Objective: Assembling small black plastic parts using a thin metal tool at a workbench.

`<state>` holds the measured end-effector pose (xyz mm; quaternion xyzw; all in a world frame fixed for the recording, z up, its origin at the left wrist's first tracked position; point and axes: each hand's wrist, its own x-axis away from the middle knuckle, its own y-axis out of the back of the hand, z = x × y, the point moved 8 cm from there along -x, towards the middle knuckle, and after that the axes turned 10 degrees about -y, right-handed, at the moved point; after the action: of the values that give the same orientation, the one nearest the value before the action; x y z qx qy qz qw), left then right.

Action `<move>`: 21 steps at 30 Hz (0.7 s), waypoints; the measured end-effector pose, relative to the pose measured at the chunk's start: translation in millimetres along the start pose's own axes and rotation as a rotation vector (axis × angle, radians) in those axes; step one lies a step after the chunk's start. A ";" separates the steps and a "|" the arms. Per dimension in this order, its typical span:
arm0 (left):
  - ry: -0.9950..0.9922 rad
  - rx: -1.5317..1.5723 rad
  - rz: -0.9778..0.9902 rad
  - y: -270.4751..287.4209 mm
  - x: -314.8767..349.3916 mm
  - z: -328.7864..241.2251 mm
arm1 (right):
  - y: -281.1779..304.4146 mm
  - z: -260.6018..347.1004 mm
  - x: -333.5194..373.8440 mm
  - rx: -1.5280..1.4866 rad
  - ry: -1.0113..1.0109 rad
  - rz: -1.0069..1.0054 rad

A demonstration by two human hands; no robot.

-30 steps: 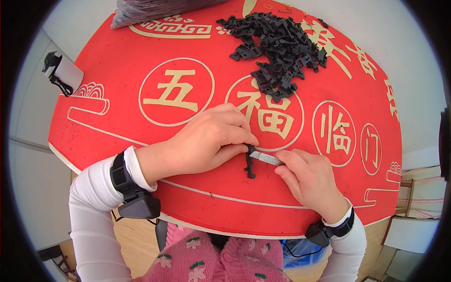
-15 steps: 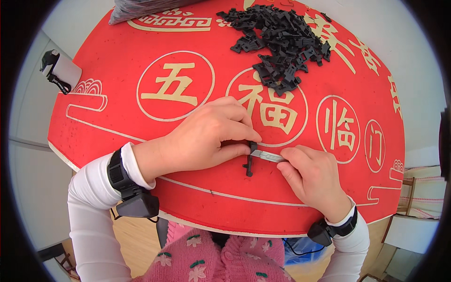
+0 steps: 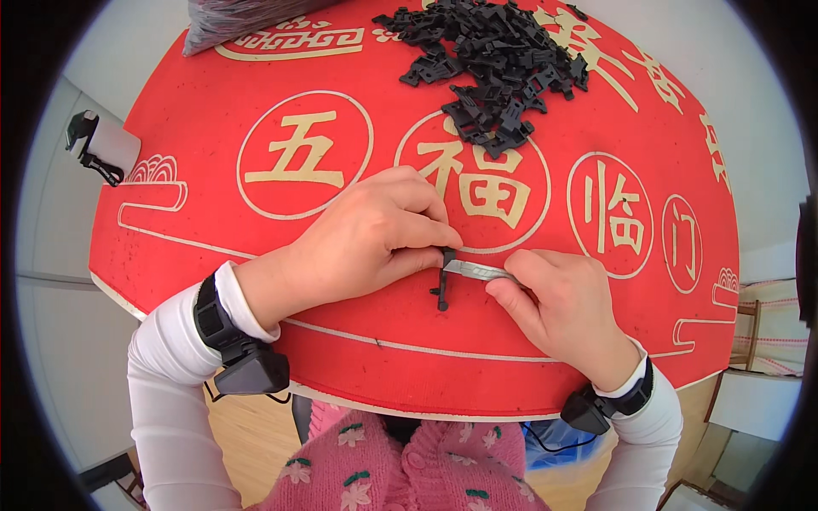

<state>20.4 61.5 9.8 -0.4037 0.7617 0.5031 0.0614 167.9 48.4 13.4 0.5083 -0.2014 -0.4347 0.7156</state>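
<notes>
Between the thumb and fingers of my left hand (image 3: 375,234) is the upper end of a small black plastic part (image 3: 442,289), whose narrow lower end points toward me. My right hand (image 3: 558,302) is closed around a utility knife. The silver blade of the utility knife (image 3: 477,270) reaches left, and its tip meets the black part just below my left fingertips. Most of the knife's handle is hidden inside my right hand. Whether the blade is cutting into the plastic I cannot tell.
A heap of similar black plastic parts (image 3: 498,64) lies at the far side of the red-covered table (image 3: 400,375). A filled grey plastic bag (image 3: 247,21) lies at the far left. Near the left edge is a white bottle with a black lid (image 3: 112,145).
Both hands, the knife and the black part keep nearly the same grip. The whole view has shifted slightly, and the knife blade lies a little flatter against the part.
</notes>
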 end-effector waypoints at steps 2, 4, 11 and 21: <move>-0.007 -0.003 -0.009 0.4 -0.8 -0.3 | -0.9 -0.2 0.2 0.001 -0.004 -0.001; -0.020 -0.004 -0.027 1.4 -1.2 -1.0 | -1.1 -0.1 0.1 -0.015 -0.005 -0.004; -0.011 0.024 -0.006 -0.2 0.3 0.3 | -2.2 -0.9 0.5 -0.041 -0.015 -0.004; -0.032 0.008 -0.026 -0.1 -0.9 -1.3 | -2.1 -1.5 0.5 -0.031 -0.015 -0.014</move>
<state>21.5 61.0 10.8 -0.4052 0.7574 0.5054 0.0815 168.4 48.6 10.8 0.4953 -0.1964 -0.4465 0.7188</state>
